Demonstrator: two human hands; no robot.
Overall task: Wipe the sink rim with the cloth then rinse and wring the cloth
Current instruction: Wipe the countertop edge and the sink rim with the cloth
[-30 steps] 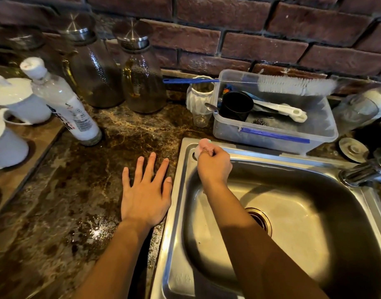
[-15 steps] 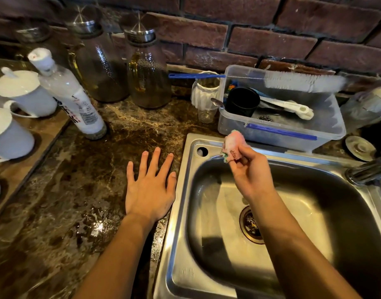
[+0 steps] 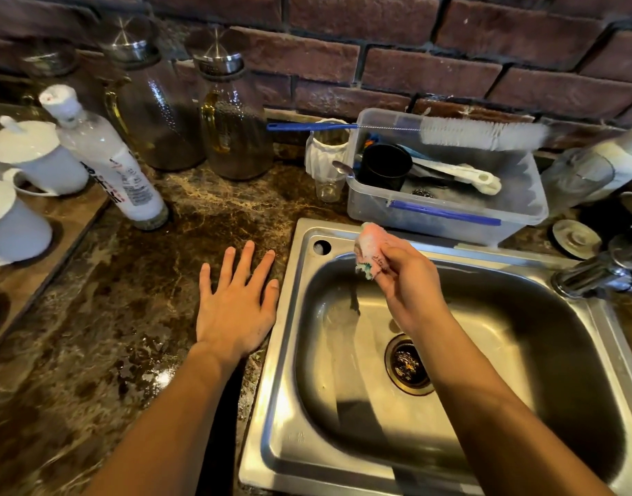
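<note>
While both bare forearms reach forward from the lower edge of the view, the left hand (image 3: 236,309) lies flat, palm down, on the dark brown marbled stone desk (image 3: 103,334), just beside the left rim of the rectangular stainless steel sink (image 3: 282,417). Its fingers (image 3: 226,268) are spread apart and hold nothing. Some wet, shiny spots are on the desk near the left wrist.

The right hand (image 3: 411,281) hangs above the back left part of the basin, and its fingers (image 3: 389,253) are closed around a small crumpled pink cloth (image 3: 373,247) with a green edge. The cloth is lifted in the air, near the back rim of the sink; if it touches the rim cannot be told. Below the forearm is the round metal drain (image 3: 407,366).

Behind the sink stands a clear plastic box (image 3: 447,213) with a black cup (image 3: 388,166) inside, and a white bottle brush with blue handle (image 3: 482,132) lies across its top. At the right is the chrome tap (image 3: 597,272). Further left, a white plastic bottle (image 3: 110,162) and two dark glass jugs with metal lids (image 3: 232,112) stand before the red brick wall (image 3: 414,48).
</note>
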